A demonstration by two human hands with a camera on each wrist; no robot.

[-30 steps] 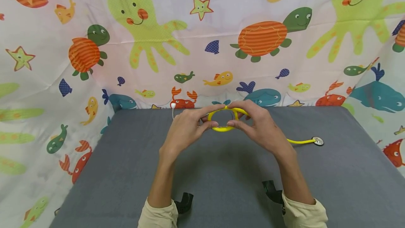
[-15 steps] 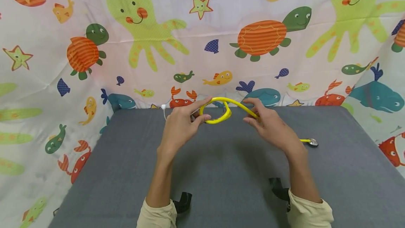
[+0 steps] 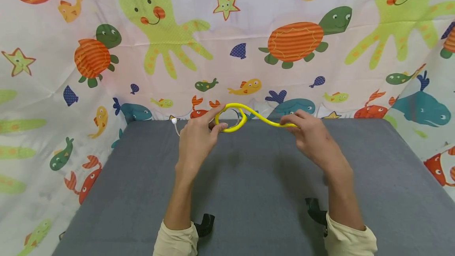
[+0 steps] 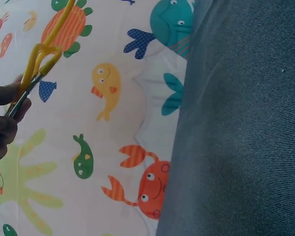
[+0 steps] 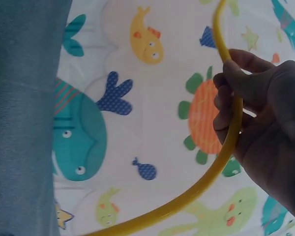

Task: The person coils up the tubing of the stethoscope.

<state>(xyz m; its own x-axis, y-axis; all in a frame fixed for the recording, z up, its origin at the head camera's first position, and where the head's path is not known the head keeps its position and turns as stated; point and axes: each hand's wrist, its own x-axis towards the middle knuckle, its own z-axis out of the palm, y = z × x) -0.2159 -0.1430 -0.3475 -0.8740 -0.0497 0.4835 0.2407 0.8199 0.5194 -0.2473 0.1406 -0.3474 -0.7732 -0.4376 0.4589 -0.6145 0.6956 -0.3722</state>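
A stethoscope with yellow tubing (image 3: 264, 119) is held up between both hands over the far part of the table. My left hand (image 3: 196, 141) grips its looped end, thumb and forefinger on the yellow loop. In the left wrist view, metal ear tubes (image 4: 30, 87) run from the yellow fork into that hand. One white eartip (image 3: 174, 121) sticks out left of the hand. To the right, my right hand (image 3: 314, 139) pinches the single tube; the right wrist view shows its thumb and fingers around the tubing (image 5: 187, 196). The chest piece is hidden.
A grey cloth-covered table (image 3: 249, 192) lies beneath the hands. Behind it and at both sides hangs a curtain (image 3: 199, 7) printed with sea animals. Black camera mounts sit at the left wrist (image 3: 205, 225) and right wrist (image 3: 315, 211).
My right hand has let go of the loop and slid rightward along the tube, drawing it out. The left hand has shifted slightly left with the loop. The chest piece has gone out of sight.
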